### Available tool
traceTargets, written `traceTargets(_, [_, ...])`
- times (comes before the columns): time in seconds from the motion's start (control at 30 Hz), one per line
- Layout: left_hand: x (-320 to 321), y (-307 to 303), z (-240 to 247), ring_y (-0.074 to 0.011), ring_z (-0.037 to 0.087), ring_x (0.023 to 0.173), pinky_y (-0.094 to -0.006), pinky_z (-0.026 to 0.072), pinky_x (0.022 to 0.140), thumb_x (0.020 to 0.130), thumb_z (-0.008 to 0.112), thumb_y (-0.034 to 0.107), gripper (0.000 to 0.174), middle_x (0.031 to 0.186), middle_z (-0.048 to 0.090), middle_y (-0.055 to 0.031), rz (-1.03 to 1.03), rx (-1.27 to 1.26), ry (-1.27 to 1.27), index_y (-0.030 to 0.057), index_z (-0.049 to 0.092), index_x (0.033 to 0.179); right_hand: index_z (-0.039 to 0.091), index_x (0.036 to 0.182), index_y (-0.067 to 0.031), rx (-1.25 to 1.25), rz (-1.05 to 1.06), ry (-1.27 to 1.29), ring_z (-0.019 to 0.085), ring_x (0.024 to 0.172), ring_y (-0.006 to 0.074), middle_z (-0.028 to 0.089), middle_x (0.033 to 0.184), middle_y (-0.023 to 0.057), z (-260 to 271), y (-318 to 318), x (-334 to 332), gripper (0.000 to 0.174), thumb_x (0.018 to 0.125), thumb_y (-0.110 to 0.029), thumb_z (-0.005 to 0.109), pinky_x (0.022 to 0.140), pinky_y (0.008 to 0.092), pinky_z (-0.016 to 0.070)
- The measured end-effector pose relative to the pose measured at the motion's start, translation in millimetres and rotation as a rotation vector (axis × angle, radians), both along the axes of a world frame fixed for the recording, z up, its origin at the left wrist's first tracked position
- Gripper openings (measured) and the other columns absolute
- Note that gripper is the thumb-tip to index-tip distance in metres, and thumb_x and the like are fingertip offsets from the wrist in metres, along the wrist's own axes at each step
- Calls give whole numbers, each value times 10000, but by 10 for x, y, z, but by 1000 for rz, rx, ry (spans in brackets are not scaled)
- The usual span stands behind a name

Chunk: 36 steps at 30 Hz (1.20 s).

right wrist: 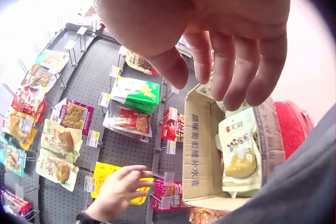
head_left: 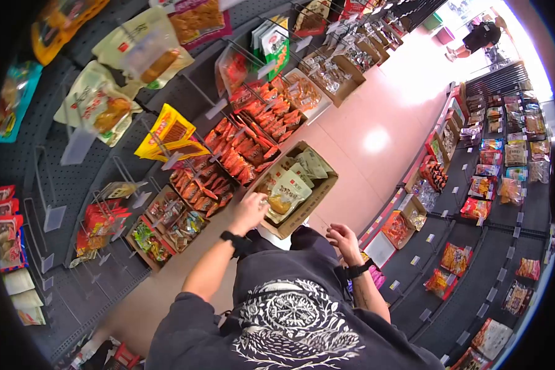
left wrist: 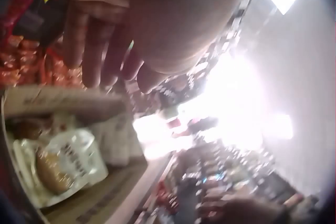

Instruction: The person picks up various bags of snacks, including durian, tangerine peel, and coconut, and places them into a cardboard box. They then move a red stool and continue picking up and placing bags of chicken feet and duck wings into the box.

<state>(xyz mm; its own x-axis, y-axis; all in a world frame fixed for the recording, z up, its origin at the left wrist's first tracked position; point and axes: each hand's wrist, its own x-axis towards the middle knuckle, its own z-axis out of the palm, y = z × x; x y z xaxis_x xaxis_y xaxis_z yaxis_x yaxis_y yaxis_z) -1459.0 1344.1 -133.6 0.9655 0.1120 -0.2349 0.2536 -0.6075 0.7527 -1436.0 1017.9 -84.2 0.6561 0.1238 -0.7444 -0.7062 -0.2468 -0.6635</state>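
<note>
A cardboard box (head_left: 320, 191) stands in front of the person, holding several pale snack pouches (head_left: 288, 194) with a brown food item printed or showing on the front. The left hand (head_left: 250, 213) is at the near left side of the box, its fingers relaxed; in the left wrist view these fingers (left wrist: 92, 50) hang above the box rim with nothing in them. To the right of the box, the right hand (head_left: 345, 242) hovers with loosely bent fingers. In the right wrist view the right hand (right wrist: 226, 45) overlaps the top of the box and holds nothing.
Pegboard shelving with hooks carries hanging pouches (head_left: 108, 111) and yellow packs (head_left: 169, 135) on the left. Trays of red packets (head_left: 243, 154) sit low beside the box. Another stocked shelf (head_left: 475, 216) lines the aisle's right. Another person (head_left: 481, 37) is far down the aisle.
</note>
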Motion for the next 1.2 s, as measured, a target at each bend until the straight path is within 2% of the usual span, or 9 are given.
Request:
traceTargets(0.13, [101, -709, -1267, -329, 514, 1098, -426, 454, 889, 762, 687, 324, 540, 1223, 498, -125, -89, 250, 86, 68, 493, 1196, 539, 1170, 16, -10, 186, -66, 602, 932, 139, 646, 1029, 84, 19, -377, 81, 327, 872, -97, 609, 817, 260, 482])
traceTargets(0.27, [334, -1189, -1233, -374, 351, 1260, -527, 325, 1010, 702, 736, 416, 782, 1427, 313, -132, -61, 539, 431, 90, 386, 1321, 527, 1168, 10, -71, 283, -90, 598, 934, 139, 640, 1035, 81, 70, -808, 120, 307, 887, -94, 594, 799, 256, 484])
traceTargets(0.53, [291, -1138, -1906, -411, 519, 1066, -485, 468, 840, 789, 558, 156, 377, 1040, 584, -231, 119, 478, 196, 32, 510, 1142, 551, 1139, 29, -71, 505, -152, 610, 916, 148, 649, 991, 98, -183, -1067, 422, 308, 865, -101, 610, 762, 267, 500])
traceTargets(0.67, [286, -1057, -553, -364, 617, 641, -464, 497, 563, 809, 460, 71, 209, 692, 598, -203, 302, 389, 31, -7, 504, 999, 418, 1314, 12, 144, 659, -68, 606, 983, 217, 573, 1172, 148, -361, -600, 633, 463, 892, -99, 573, 746, 308, 516])
traceTargets(0.73, [172, -1155, 36, -360, 621, 719, -463, 500, 589, 830, 454, 99, 268, 797, 616, -204, 276, 358, 31, 20, 519, 1078, 222, 1432, -46, 251, 701, -60, 540, 1105, 255, 436, 1340, 160, -116, -146, 620, 608, 926, -155, 541, 793, 356, 531])
traceTargets(0.9, [-410, -1466, 1315, -258, 584, 948, -365, 516, 771, 801, 565, 178, 421, 1250, 543, -125, 93, 737, -141, 12, 553, 1187, 416, 1191, -32, 773, 458, 31, 553, 960, 183, 537, 1102, 93, 298, 876, 362, 313, 930, -153, 538, 717, 319, 516])
traceTargets(1.0, [-804, -1072, 1841, -305, 584, 963, -390, 493, 775, 811, 627, 281, 407, 1104, 594, -150, 454, 238, -75, 5, 585, 1106, 515, 1075, -27, 756, 493, 150, 576, 823, 150, 587, 949, 40, 441, 1175, 295, 190, 935, -154, 533, 676, 317, 508])
traceTargets(1.13, [-1248, -415, 1839, -259, 625, 879, -345, 481, 802, 842, 658, 327, 492, 1002, 648, -139, 852, 627, -449, 31, 518, 1210, 462, 1262, 5, 766, 850, -76, 516, 1085, 132, 568, 1196, 54, 640, 1500, 128, 336, 941, -83, 507, 948, 275, 395])
traceTargets(1.2, [-1413, -109, 1682, -181, 613, 904, -302, 472, 820, 882, 628, 277, 428, 1031, 654, -97, 673, -365, -343, 7, 533, 1199, 450, 1269, 18, 770, 935, -133, 513, 1092, 136, 561, 1212, 69, 776, 1705, -3, 342, 944, -75, 501, 957, 276, 391])
